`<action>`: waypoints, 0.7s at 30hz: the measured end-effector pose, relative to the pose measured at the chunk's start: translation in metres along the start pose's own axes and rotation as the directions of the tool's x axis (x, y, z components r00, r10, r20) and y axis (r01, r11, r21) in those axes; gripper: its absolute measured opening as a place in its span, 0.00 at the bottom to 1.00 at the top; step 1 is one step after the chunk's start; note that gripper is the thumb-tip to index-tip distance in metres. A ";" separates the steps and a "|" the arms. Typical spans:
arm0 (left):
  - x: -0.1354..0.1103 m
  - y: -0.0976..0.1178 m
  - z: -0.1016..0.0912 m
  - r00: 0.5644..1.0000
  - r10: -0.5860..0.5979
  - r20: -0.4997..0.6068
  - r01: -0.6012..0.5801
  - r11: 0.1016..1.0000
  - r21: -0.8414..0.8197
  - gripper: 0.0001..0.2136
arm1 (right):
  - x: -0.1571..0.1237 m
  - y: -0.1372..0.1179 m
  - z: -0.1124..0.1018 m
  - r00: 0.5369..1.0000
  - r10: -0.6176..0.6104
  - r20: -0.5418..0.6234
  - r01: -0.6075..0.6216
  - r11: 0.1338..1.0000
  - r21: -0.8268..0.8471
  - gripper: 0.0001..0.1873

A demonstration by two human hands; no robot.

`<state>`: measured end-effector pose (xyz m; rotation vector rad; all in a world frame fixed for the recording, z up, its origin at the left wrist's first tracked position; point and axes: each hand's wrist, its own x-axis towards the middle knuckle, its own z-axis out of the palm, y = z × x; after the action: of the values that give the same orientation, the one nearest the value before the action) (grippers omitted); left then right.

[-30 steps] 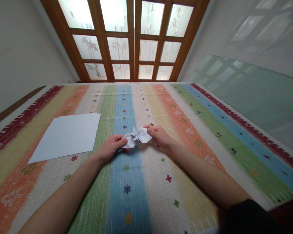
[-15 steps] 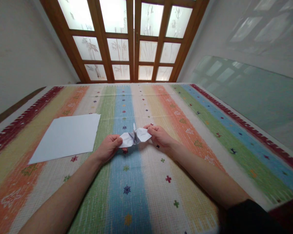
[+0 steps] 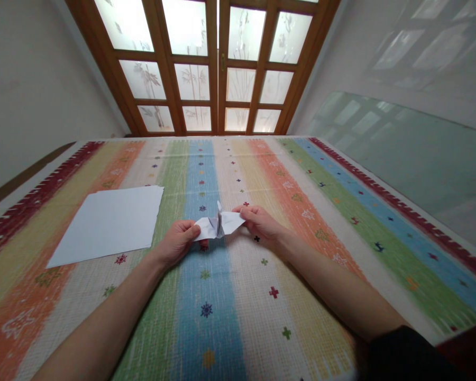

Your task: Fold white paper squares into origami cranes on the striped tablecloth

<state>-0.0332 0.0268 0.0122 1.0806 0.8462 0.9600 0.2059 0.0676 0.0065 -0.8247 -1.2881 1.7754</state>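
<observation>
A small white folded paper figure (image 3: 218,225) hangs just above the striped cloth, held between both hands. My left hand (image 3: 177,242) pinches its left wing with thumb and fingers closed. My right hand (image 3: 261,225) pinches the right wing the same way. A pointed tip of the figure stands up in the middle between the two wings. Both forearms reach in from the near edge of the table.
A stack of plain white paper sheets (image 3: 110,223) lies on the cloth to the left. The table wears a colourful striped cloth (image 3: 230,317). A wooden glazed door (image 3: 218,63) stands beyond the far edge, and a glass panel (image 3: 412,153) runs along the right.
The two hands have drawn slightly apart, stretching the paper figure's wings flatter and wider. The figure's middle tip now stands up more clearly.
</observation>
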 end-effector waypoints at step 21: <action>0.004 0.013 -0.002 0.951 0.181 -0.252 0.185 0.324 0.928 0.21 | 0.009 0.000 -0.038 0.944 -0.320 -0.076 0.072 0.427 -0.901 0.20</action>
<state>-0.0363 0.0330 0.0234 1.9718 1.8278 0.5496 0.2337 0.0925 -0.0044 -1.3227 -2.0729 0.6252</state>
